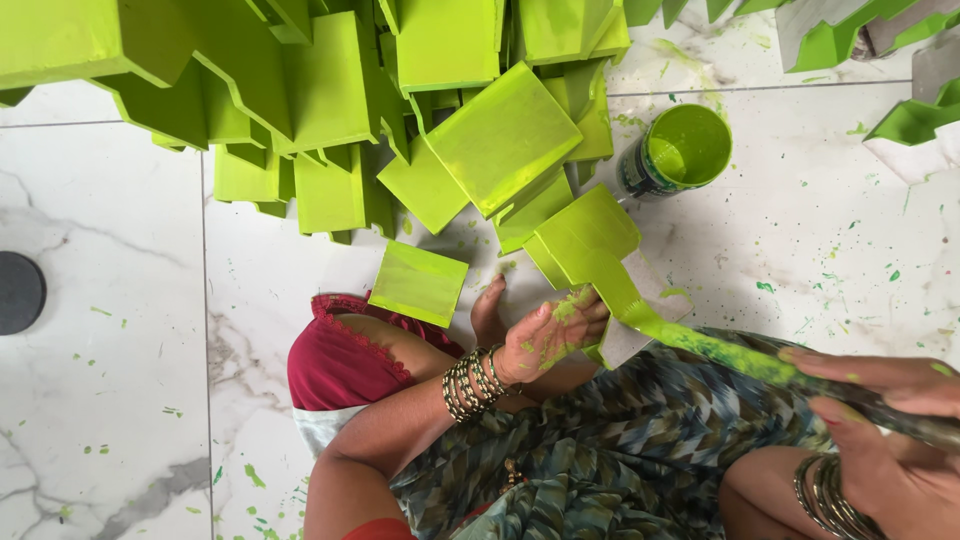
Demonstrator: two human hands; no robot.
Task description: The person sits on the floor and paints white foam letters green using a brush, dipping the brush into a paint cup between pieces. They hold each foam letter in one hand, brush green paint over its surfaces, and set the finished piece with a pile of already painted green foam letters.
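we steady the green block (585,245) in left hand (545,340) fingers, right hand (890,420) gripping brush (720,350) (paint-loaded), stroking evenly

Just one head cam, looking pretty much straight down and close in, with the green paint can (678,150) sitting upper right of centre.

White marble floor (110,300), green-painted blocks (330,110), open paint can (678,150), paint splatters

One open round paint tin (678,150), green inside with a dark printed label, stands on the floor
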